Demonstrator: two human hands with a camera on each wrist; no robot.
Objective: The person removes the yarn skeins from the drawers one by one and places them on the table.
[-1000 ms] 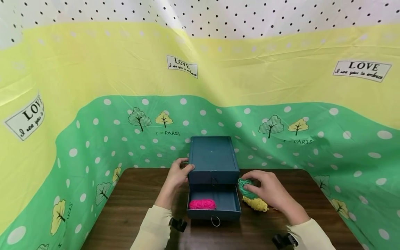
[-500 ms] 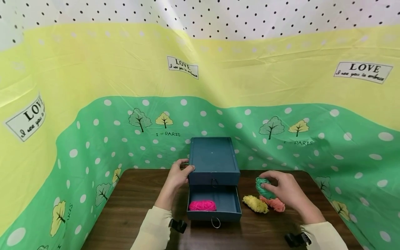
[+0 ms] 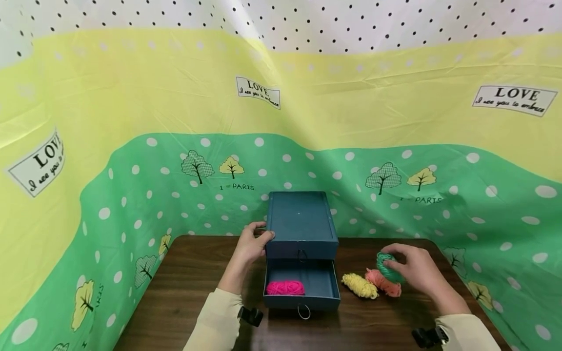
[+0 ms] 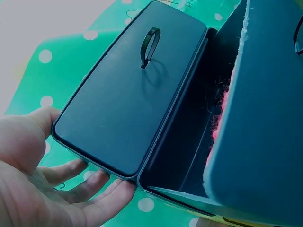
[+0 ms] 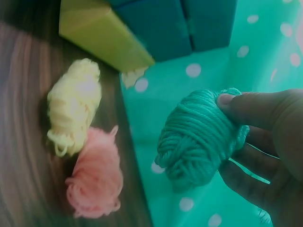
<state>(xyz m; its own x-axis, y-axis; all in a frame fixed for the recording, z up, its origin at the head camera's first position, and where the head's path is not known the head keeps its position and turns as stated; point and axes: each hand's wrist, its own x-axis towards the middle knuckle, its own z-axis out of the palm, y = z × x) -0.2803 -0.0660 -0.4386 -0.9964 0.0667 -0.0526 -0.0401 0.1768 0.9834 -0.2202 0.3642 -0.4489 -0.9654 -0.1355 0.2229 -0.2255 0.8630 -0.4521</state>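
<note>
A ball of green yarn [image 5: 201, 137] is pinched between the thumb and fingers of my right hand [image 3: 417, 268], above the right part of the table. Just beneath and left of it lie a coral yarn ball [image 3: 385, 284] and a yellow yarn ball [image 3: 360, 285], side by side. My left hand [image 3: 251, 247] grips the left side of a blue drawer box [image 3: 300, 217], thumb at its top corner and fingers along the side. The box's lower drawer [image 3: 318, 280] is pulled out and holds a hot pink yarn ball [image 3: 285, 287] at its front left.
The dark wooden table [image 3: 189, 282] carries everything. A green, yellow and white curtain [image 3: 246, 204] hangs behind it and along both sides. The upper drawer is closed, with a dark loop pull [image 4: 150, 47]; a pale loop [image 3: 303, 312] hangs from the lower drawer's front.
My right hand has moved right, carrying the green yarn ball away from beside the drawer. The coral yarn ball has come into sight. My left hand has stayed on the box.
</note>
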